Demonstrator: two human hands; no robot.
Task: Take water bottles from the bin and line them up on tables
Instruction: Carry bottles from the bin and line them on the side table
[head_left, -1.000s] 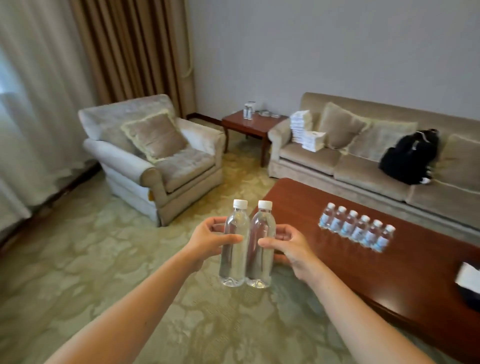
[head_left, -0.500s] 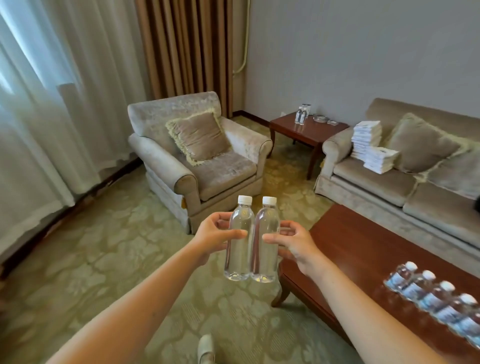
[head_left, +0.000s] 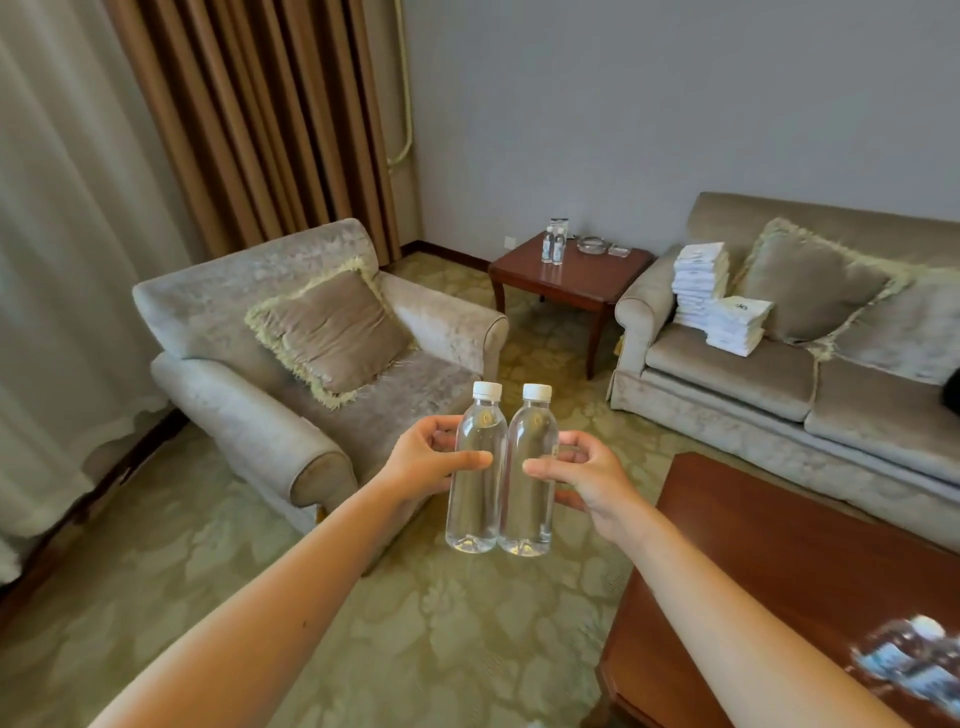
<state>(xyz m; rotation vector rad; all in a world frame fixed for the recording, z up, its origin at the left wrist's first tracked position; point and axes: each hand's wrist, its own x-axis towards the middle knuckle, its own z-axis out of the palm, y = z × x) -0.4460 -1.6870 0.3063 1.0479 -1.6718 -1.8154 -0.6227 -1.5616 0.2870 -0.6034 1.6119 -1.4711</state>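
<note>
I hold two clear water bottles with white caps upright and side by side in front of me, above the carpet. My left hand (head_left: 423, 462) grips the left bottle (head_left: 475, 499) and my right hand (head_left: 589, 480) grips the right bottle (head_left: 530, 504). The two bottles touch each other. A blurred row of labelled bottles (head_left: 914, 660) stands on the dark wooden coffee table (head_left: 769, 561) at the lower right. Two more bottles (head_left: 552, 248) stand on the small side table (head_left: 576, 278) in the far corner. No bin is in view.
A beige armchair (head_left: 291, 364) with a cushion stands left of centre. A sofa (head_left: 810, 364) along the right wall carries stacked white packs (head_left: 719, 296) and cushions. An ashtray (head_left: 590, 244) sits on the side table. Curtains hang at left. Patterned carpet (head_left: 426, 639) runs between the furniture.
My view has swung left and drawn nearer the armchair and side table; the coffee table's bottle row slid to the lower right edge. Both hands keep the same grip on the bottles.
</note>
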